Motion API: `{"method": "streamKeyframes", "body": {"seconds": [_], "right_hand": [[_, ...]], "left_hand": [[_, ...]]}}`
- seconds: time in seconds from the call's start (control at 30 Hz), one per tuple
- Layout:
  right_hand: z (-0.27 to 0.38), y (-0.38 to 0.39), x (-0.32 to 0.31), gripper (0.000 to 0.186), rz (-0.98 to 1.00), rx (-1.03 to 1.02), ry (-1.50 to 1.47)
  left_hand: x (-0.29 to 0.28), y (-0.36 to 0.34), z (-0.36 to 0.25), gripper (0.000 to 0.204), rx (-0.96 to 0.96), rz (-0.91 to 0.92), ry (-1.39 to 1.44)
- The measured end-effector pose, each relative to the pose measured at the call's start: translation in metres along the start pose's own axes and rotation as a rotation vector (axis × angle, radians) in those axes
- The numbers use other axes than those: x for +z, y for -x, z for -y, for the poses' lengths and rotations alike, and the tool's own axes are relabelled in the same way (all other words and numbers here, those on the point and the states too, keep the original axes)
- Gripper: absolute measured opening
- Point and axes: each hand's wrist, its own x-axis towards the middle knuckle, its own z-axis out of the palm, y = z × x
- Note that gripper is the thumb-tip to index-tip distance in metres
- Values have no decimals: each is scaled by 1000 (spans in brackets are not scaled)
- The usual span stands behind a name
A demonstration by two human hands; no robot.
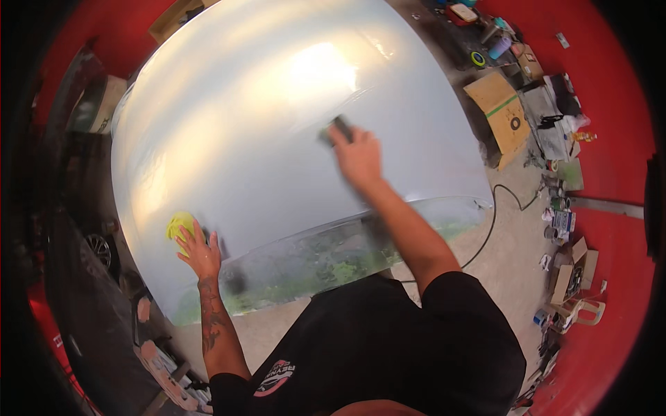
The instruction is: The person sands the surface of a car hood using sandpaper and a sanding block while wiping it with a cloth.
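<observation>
A large silver-grey panel, shaped like a car hood (pixel 277 159), lies in front of me, its surface glossy and lit by bright reflections. My right hand (pixel 359 158) is closed around a dark block (pixel 340 127), which looks like a sanding block, near the middle of the panel. Something greenish shows at the block's left edge, blurred. On the panel's near left part, my left hand (pixel 200 255) lies with fingers spread, fingertips against a crumpled yellow cloth (pixel 180 226). Mottled green patches run along the panel's near edge (pixel 340 270).
A dark hose (pixel 492 220) curves over the floor right of the panel. Flattened cardboard (pixel 501 114), cans and an open box (pixel 577 270) line the red wall at right. A dark car body (pixel 87 298) stands at left, beside a wheel (pixel 99 248).
</observation>
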Motion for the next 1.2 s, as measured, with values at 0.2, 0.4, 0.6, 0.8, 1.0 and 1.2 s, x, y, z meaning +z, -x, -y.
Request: {"method": "streamKeyframes", "body": {"seconds": [0.2, 0.4, 0.6, 0.8, 1.0, 1.2], "right_hand": [[-18, -47, -3, 46, 1, 442, 249], [216, 52, 74, 46, 223, -103, -78], [95, 17, 17, 45, -12, -30, 43], [47, -9, 4, 48, -26, 407, 385], [301, 30, 117, 48, 158, -265, -145], [272, 14, 107, 47, 148, -390, -78]], "left_hand": [[4, 2, 56, 87, -162, 123, 148], [28, -21, 40, 83, -202, 76, 360], [56, -32, 115, 71, -188, -94, 266], [94, -46, 158, 67, -95, -269, 521], [109, -54, 129, 67, -222, -423, 500], [101, -48, 128, 66, -193, -442, 479]]}}
